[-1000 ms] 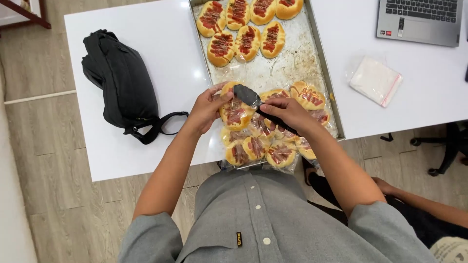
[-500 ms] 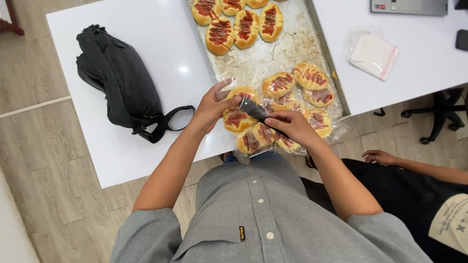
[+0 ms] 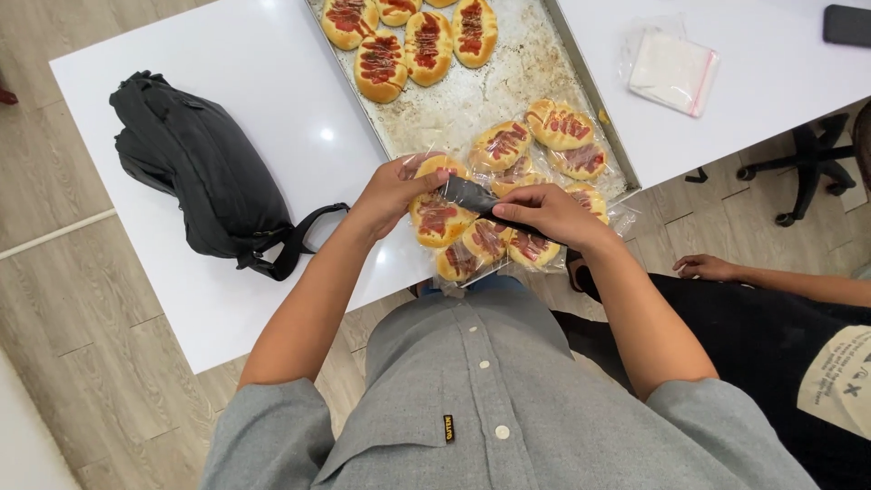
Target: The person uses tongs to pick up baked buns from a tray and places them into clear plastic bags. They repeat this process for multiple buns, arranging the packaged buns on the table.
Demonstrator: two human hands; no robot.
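The baking tray [image 3: 581, 86] is cut off by the top edge, along with the farthest buns [image 3: 399, 11]. The dark tool [image 3: 472, 195] is partly covered by the right hand [image 3: 549, 213]; its far end cannot be made out. The bagged bun [image 3: 437, 216] is partly hidden under the left hand [image 3: 390, 192]. The phone [image 3: 848, 24] is clipped by the right edge. The seated person's hand [image 3: 708, 268] is seen; the body is cut off.
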